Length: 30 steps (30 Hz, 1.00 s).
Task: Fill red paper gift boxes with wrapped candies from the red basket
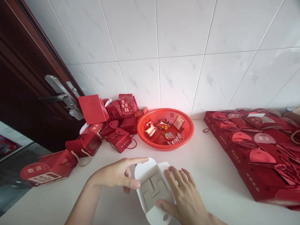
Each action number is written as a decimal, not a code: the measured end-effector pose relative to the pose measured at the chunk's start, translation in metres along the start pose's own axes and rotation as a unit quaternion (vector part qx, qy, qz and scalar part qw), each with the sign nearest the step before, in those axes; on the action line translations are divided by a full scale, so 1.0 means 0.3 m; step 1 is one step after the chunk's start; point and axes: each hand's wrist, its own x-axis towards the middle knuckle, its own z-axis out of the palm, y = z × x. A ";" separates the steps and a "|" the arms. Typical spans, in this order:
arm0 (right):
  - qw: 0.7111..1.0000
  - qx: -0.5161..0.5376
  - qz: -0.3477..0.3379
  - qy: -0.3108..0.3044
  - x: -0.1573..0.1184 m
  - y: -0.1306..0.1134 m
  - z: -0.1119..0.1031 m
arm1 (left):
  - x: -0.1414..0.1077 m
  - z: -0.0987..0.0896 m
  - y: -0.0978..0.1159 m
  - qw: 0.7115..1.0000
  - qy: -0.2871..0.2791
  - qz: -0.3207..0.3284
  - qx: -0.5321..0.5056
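An open box [153, 190], white inside, stands on the white table in front of me, its flaps spread and its interlocking bottom panels visible. Nothing lies inside it. At its left side is my left hand [119, 175], fingers apart, with the index finger along the upper left flap and the thumb by the rim. My right hand [184, 192] rests over the right side, fingers spread on the upper right flap and thumb across the lower flap. Beyond the box, a red plastic basket [166, 146] holds several small wrapped sweets [164, 125].
Several red gift boxes [118, 139] cluster at the left, one near the table's left edge. Rows of red boxes [248, 175] with cords fill the right side. A tiled wall [180, 78] stands behind, and a dark door with a metal handle [62, 93] is at the left.
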 end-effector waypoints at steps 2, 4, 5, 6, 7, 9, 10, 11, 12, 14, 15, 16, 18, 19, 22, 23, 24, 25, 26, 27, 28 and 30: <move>1.000 -0.005 0.000 0.002 0.000 0.001 0.000 | 0.001 0.006 0.005 0.999 -0.007 -0.002 -0.043; 1.000 -0.012 0.003 0.003 0.004 0.007 -0.001 | 0.011 0.008 0.007 0.997 0.001 0.017 -0.077; 1.000 -0.018 0.006 0.003 0.008 0.014 -0.002 | 0.019 0.007 0.007 0.996 0.004 0.028 -0.088; 1.000 -0.025 0.009 0.002 0.013 0.021 -0.004 | 0.028 0.005 0.005 0.994 0.006 0.040 -0.097; 0.999 -0.034 0.012 0.003 0.018 0.030 -0.006 | 0.039 0.002 0.000 0.993 0.008 0.053 -0.107; 0.998 -0.051 0.018 0.009 0.028 0.048 -0.010 | 0.065 -0.004 -0.017 0.988 0.006 0.078 -0.130; 0.998 -0.058 0.020 0.014 0.033 0.056 -0.011 | 0.080 -0.007 -0.030 0.986 0.002 0.088 -0.144; 0.998 -0.062 0.021 0.019 0.036 0.062 -0.012 | 0.095 -0.008 -0.047 0.983 -0.005 0.097 -0.159; 0.997 -0.063 0.021 0.023 0.038 0.067 -0.011 | 0.109 -0.009 -0.066 0.979 -0.015 0.104 -0.174; 0.997 -0.062 0.018 0.031 0.040 0.072 -0.007 | 0.136 -0.008 -0.107 0.973 -0.034 0.118 -0.196; 0.997 -0.060 0.014 0.036 0.039 0.073 -0.003 | 0.147 -0.006 -0.127 0.971 -0.037 0.126 -0.201; 0.998 -0.055 0.012 0.039 0.037 0.074 0.001 | 0.156 -0.003 -0.147 0.969 -0.039 0.132 -0.205; 0.998 -0.043 0.008 0.044 0.031 0.076 0.011 | 0.170 0.003 -0.179 0.966 -0.042 0.143 -0.213; 0.998 -0.036 0.006 0.044 0.028 0.077 0.016 | 0.175 0.006 -0.192 0.964 -0.047 0.146 -0.216; 0.999 -0.020 -0.004 0.044 0.021 0.086 0.026 | 0.183 0.012 -0.213 0.961 -0.061 0.151 -0.221; 0.999 -0.016 -0.008 0.043 0.020 0.090 0.028 | 0.186 0.013 -0.215 0.961 -0.065 0.153 -0.222; 0.999 -0.012 -0.008 0.043 0.021 0.094 0.029 | 0.189 0.013 -0.215 0.961 -0.067 0.155 -0.221; 0.999 -0.009 -0.006 0.043 0.024 0.098 0.030 | 0.192 0.014 -0.212 0.961 -0.065 0.158 -0.218; 0.999 -0.007 -0.002 0.044 0.029 0.102 0.030 | 0.196 0.014 -0.209 0.962 -0.058 0.159 -0.215; 0.999 -0.008 0.001 0.045 0.035 0.107 0.029 | 0.200 0.015 -0.204 0.963 -0.045 0.160 -0.210; 0.999 -0.011 0.004 0.047 0.042 0.111 0.028 | 0.204 0.016 -0.198 0.965 -0.028 0.161 -0.204; 0.998 -0.020 0.006 0.051 0.056 0.119 0.025 | 0.209 0.018 -0.186 0.969 0.009 0.161 -0.187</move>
